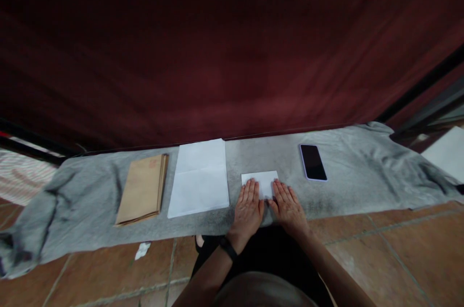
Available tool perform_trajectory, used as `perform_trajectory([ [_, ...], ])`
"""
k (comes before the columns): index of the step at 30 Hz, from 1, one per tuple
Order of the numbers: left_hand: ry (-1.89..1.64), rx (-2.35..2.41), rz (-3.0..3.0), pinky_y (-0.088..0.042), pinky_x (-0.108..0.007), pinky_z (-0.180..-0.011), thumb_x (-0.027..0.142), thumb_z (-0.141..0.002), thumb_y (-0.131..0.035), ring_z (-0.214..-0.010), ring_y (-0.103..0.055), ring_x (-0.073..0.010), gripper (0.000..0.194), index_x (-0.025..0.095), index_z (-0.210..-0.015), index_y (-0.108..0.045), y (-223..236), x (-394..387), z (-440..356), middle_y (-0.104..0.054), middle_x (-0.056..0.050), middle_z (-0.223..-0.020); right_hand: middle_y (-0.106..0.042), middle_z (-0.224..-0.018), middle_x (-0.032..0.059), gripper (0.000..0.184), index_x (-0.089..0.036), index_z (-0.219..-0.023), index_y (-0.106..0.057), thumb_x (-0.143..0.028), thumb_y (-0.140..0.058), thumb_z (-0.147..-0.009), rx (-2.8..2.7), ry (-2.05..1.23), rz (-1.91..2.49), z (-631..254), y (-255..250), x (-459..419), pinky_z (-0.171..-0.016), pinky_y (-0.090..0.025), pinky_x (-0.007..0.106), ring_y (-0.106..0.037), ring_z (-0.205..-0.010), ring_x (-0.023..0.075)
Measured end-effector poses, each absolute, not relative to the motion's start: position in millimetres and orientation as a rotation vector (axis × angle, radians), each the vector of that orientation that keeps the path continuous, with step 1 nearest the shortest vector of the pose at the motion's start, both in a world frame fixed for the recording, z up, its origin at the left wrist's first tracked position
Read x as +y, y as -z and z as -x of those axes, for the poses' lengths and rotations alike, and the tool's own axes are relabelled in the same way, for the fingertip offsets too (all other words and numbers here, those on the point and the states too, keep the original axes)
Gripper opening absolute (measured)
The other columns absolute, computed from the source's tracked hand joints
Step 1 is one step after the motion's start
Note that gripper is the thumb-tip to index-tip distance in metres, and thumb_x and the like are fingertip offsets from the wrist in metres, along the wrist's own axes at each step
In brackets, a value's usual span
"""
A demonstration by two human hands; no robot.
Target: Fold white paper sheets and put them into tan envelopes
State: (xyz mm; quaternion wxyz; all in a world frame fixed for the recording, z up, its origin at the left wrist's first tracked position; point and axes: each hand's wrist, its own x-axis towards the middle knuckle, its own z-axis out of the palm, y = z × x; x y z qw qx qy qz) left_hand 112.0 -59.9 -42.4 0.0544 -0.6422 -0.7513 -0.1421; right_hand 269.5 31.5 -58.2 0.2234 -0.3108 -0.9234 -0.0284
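Observation:
A small white sheet of paper (pixel 265 181), seemingly folded, lies flat on the grey cloth. My left hand (pixel 248 205) presses on its left part with the fingers stretched out. On the right part rests my right hand (pixel 288 205), palm down and fingers extended. The two thumbs come close together near the paper's lower edge, and the hands cover part of the sheet. To the left of my hands is a stack of larger white paper (pixel 200 179) with a crease across its middle.
Brown envelopes (pixel 141 188) lie in a pile at the left. A phone (pixel 313 162) with a dark screen lies right of my hands. The grey cloth (pixel 355 167) covers a narrow bench against a dark red panel (pixel 232 65). A crumpled white scrap (pixel 142 250) is on the tiled floor.

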Motion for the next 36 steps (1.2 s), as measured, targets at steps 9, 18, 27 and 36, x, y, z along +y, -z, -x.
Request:
perform_trajectory([
  [9,0.45,-2.347,1.828,-0.034,-0.049,-0.12,0.022,-0.098,-0.039,-0.151,-0.023,-0.0273,0.066,0.005,-0.157,-0.015,50,-61,-104,-0.032,-0.02,-0.16,-0.044,-0.154,0.0154,0.067,-0.013,-0.16,-0.015,-0.038,-0.042,-0.104,-2.532,0.032,0.879,-269,59,32,-0.117,-0.032,0.047,-0.046,-0.14,0.028],
  [18,0.413,-2.316,1.857,-0.035,-0.05,-0.118,0.017,-0.097,-0.043,-0.151,-0.024,-0.0304,0.064,0.012,-0.157,-0.022,46,-63,-101,-0.024,-0.02,-0.163,-0.043,-0.156,0.0121,0.054,-0.015,-0.155,-0.034,-0.033,-0.036,-0.104,-2.595,-0.14,0.876,-227,46,26,-0.121,-0.027,0.046,-0.037,-0.146,0.025],
  [27,0.4,-2.337,1.841,-0.036,-0.05,-0.118,0.018,-0.097,-0.041,-0.149,-0.028,-0.0295,0.062,0.012,-0.157,-0.024,45,-61,-103,-0.028,-0.018,-0.162,-0.043,-0.155,0.0131,0.054,-0.014,-0.154,-0.036,-0.034,-0.04,-0.103,-2.614,-0.076,0.851,-225,56,33,-0.119,-0.03,0.044,-0.04,-0.143,0.0244],
  [36,0.447,-2.368,1.799,-0.034,-0.049,-0.119,0.022,-0.097,-0.039,-0.15,-0.028,-0.0267,0.067,0.005,-0.158,-0.014,46,-65,-102,-0.032,-0.019,-0.16,-0.043,-0.155,0.016,0.065,-0.014,-0.159,-0.019,-0.041,-0.04,-0.104,-2.491,0.005,0.937,-243,70,46,-0.116,-0.032,0.047,-0.043,-0.141,0.0276],
])
